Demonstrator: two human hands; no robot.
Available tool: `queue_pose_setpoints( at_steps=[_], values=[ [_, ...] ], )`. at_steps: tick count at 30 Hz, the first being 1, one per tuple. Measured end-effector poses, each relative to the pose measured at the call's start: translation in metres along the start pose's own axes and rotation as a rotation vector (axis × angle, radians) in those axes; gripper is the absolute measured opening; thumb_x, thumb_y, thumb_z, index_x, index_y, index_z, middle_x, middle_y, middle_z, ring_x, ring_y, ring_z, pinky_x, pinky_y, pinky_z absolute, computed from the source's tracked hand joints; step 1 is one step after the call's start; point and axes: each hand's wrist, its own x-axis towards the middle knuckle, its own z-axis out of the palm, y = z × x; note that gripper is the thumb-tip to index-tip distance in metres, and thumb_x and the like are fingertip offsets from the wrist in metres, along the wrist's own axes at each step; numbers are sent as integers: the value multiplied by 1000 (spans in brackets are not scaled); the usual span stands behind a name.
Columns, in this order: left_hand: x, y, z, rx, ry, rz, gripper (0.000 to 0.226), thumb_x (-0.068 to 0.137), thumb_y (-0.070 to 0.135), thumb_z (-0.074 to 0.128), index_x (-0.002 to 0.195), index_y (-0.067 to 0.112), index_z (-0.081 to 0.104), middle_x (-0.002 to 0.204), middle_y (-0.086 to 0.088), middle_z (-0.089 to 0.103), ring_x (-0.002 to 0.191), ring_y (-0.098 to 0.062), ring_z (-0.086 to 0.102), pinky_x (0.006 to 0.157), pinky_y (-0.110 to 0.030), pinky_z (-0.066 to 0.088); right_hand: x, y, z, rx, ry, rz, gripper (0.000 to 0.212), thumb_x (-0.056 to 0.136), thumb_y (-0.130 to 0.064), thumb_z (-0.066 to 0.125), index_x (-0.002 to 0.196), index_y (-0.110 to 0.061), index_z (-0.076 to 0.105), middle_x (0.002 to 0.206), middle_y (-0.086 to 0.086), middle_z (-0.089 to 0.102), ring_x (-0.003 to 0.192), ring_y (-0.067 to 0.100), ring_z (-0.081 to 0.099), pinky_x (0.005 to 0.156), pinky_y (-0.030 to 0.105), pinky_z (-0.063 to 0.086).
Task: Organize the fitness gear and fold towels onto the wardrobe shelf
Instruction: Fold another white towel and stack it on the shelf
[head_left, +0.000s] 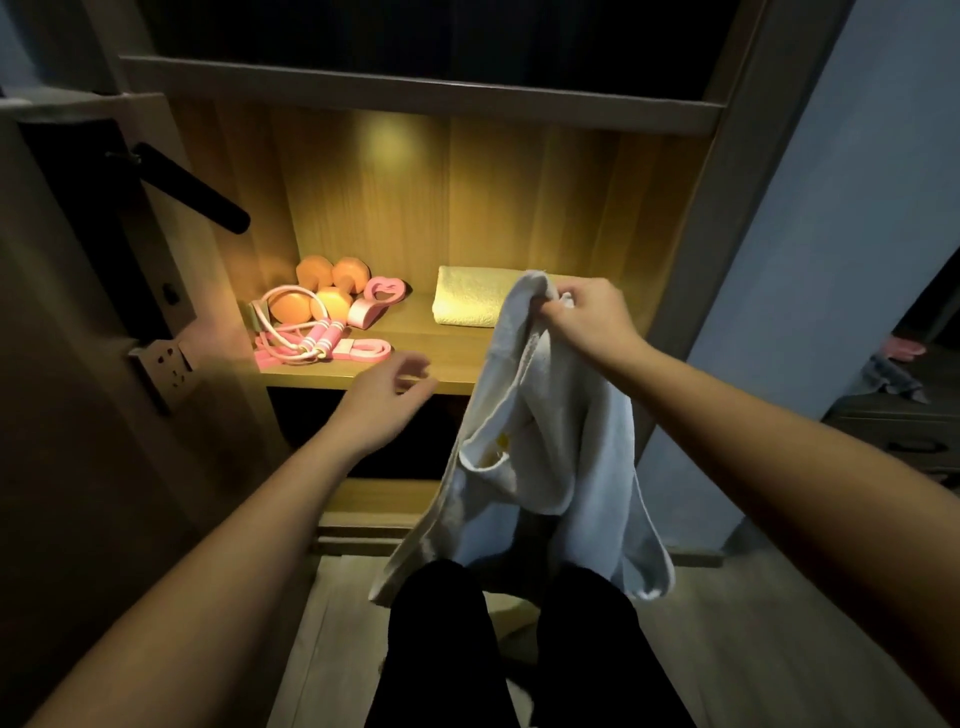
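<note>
The right hand (582, 317) is pinching a white towel (545, 457) by its top edge, dangling it before the shelf's (415, 348) front edge, while the left hand (384, 400) is hovering there relaxed and empty, with a folded towel (467, 296) lying toward the back right.

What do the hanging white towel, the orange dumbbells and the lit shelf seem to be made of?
White towel: likely cotton terry, matte; nubby pile, limp folds. Orange dumbbells: perhaps a rubbery or vinyl coating, matte; smooth, no glints. Shelf: wood-look board, maybe laminate; straight grain lines, faint sheen.
</note>
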Motion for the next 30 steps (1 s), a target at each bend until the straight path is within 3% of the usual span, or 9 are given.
queue_pose_setpoints(
  at_steps=[2,6,9,13,16,18,20,25,30],
  values=[
    [4,40,7,-112,-40,139,41,94,32,60,132,21,50,120,9,57,102,1,54,81,-13,42,-2,-2,-2,-5,-5,-49,24,90,-15,55,80,-3,73,80,15,69,81,31,62,73,45,50],
    [20,86,25,-167,-51,258,40,95,23,58,133,17,48,119,5,57,104,-8,57,84,-20,46,-7,2,-9,-26,3,-69,21,89,-14,57,81,-3,73,81,12,70,80,27,61,71,40,47],
    [30,108,45,-58,30,243,13,91,6,49,97,15,56,90,1,59,80,-16,53,65,-21,39,-16,8,-14,13,-17,-38,21,91,-15,58,81,-4,73,77,10,68,77,25,59,70,40,47],
    [38,116,57,-100,117,8,22,93,5,38,85,12,58,84,0,54,81,-17,47,60,-27,33,-29,19,-29,138,-117,52,26,95,-32,59,103,-10,70,98,-6,65,101,12,56,92,34,44],
    [37,115,51,-199,143,-12,34,98,16,38,65,13,46,70,-1,46,70,-18,41,58,-31,28,-31,24,-50,281,-149,212,38,101,-33,45,127,-8,58,120,6,59,116,24,53,95,32,47],
    [31,124,53,-162,-21,64,39,99,42,44,74,15,57,79,3,55,72,-12,48,63,-25,33,-29,25,-60,442,-195,297,34,100,-17,41,131,-10,55,133,12,51,129,30,45,109,40,40],
    [26,134,60,-42,-206,129,40,91,58,51,98,21,66,98,8,63,89,-6,56,71,-24,40,-28,25,-62,516,-243,285,35,98,-11,41,130,-19,54,136,7,45,130,28,43,111,43,38],
    [28,149,64,-36,-264,124,29,92,35,61,109,13,67,104,-7,67,96,-25,64,77,-35,49,-26,29,-58,467,-148,77,37,97,-29,56,133,-24,53,125,-4,55,118,13,52,91,24,52],
    [29,144,53,-169,-143,142,13,88,18,62,98,19,69,87,3,67,82,-14,62,69,-23,47,-42,66,-50,539,-246,159,31,90,-29,66,119,-17,65,112,-1,67,102,13,64,80,26,56]
  ],
)
